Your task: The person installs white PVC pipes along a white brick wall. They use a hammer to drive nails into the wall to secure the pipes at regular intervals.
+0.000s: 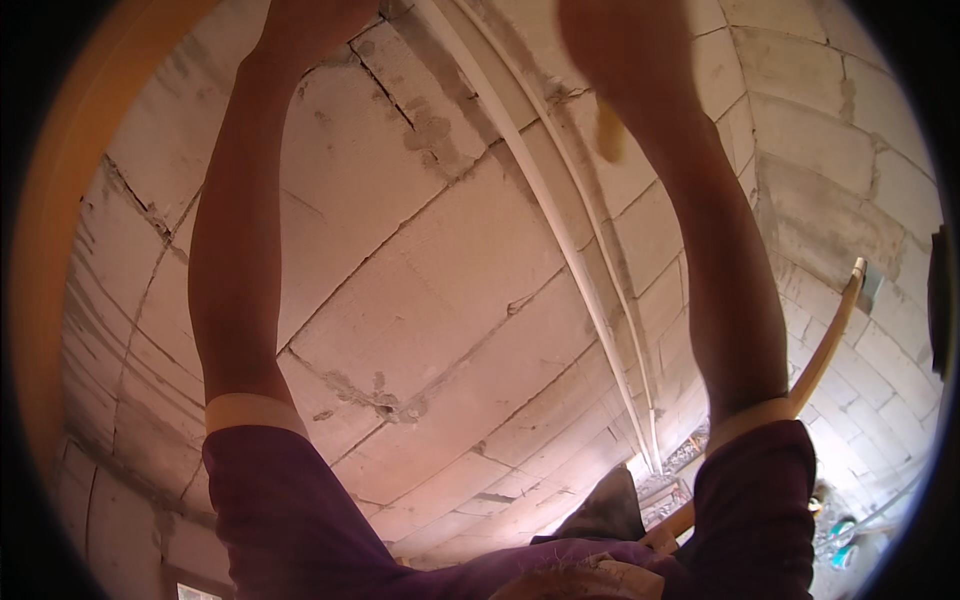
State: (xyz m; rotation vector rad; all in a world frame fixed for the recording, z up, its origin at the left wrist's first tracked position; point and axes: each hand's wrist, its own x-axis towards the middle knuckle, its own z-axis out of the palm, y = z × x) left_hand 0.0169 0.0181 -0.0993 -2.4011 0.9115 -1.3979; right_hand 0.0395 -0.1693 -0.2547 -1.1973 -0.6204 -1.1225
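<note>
The wall of pale grey, porous-looking masonry blocks (440, 270) is matt and rough, with chipped edges and crusty mortar in its joints. Two thin white conduits (560, 225), smooth and plastic-looking, run down it. The purple sleeves (290, 500) are soft matt cloth; the long tan handle (825, 350) looks like smooth wood.

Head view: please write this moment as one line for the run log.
left hand: raised to block wall, top cut off | right hand: raised near white conduits, grip unclear | purple sleeves
</note>
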